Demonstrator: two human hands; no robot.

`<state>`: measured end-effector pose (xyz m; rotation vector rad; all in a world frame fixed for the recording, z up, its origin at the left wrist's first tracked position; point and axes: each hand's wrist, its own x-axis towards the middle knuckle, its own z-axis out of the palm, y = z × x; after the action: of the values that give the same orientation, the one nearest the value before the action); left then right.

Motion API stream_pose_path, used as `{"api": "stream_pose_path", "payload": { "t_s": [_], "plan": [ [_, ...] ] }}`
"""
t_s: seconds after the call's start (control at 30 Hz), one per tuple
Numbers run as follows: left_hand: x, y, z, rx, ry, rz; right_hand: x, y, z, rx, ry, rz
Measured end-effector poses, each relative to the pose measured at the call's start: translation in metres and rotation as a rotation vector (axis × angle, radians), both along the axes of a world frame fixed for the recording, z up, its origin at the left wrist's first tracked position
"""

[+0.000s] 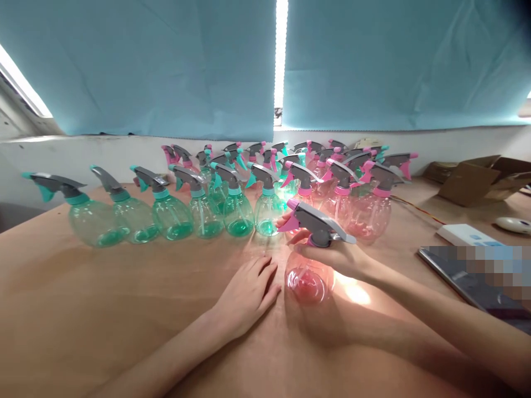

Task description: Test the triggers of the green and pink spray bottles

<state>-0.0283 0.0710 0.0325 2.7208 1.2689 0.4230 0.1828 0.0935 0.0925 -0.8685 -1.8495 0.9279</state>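
A pink transparent spray bottle [307,286] with a grey and pink trigger head stands nearest to me, just right of the middle. My right hand [332,257] is closed round its neck, below the trigger head; some fingers are hidden behind it. To the left of that bottle, my left hand [249,287] lies flat on the table with its fingers stretched out, holding nothing. Beyond my hands runs a front row of spray bottles: several green ones, such as this green spray bottle [238,215], on the left, and pink ones, such as this pink spray bottle [371,215], on the right.
More spray bottles crowd behind the front row, near the wall. At right on the wooden table [103,309] are a phone-like dark device [460,282], a white power strip [467,235], a white mouse [512,224] and an open cardboard box [473,182]. Blue curtains [166,66] hang behind.
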Motion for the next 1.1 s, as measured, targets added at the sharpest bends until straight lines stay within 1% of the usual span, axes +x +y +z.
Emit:
{"api": "stream_pose_path", "payload": {
  "t_s": [0.07, 0.23, 0.53, 0.8, 0.93, 1.1],
  "plan": [
    [0.006, 0.007, -0.002, 0.009, -0.023, -0.017, 0.001, 0.003, -0.001, 0.004, -0.013, -0.013],
    [0.011, 0.019, -0.004, 0.007, -0.072, -0.033, 0.001, 0.005, -0.001, 0.04, 0.006, 0.039],
    [0.01, 0.02, -0.004, -0.033, -0.07, -0.029, -0.001, 0.002, -0.007, 0.039, -0.043, -0.035],
    [0.011, 0.022, -0.005, -0.03, -0.066, -0.021, 0.001, 0.004, -0.004, 0.056, -0.048, 0.069],
    [0.012, 0.021, -0.003, -0.038, -0.066, -0.017, -0.002, 0.002, 0.002, 0.059, -0.02, 0.025],
    [0.013, 0.021, 0.0, -0.048, -0.068, -0.015, -0.004, -0.002, 0.008, 0.006, -0.006, -0.057]
  ]
}}
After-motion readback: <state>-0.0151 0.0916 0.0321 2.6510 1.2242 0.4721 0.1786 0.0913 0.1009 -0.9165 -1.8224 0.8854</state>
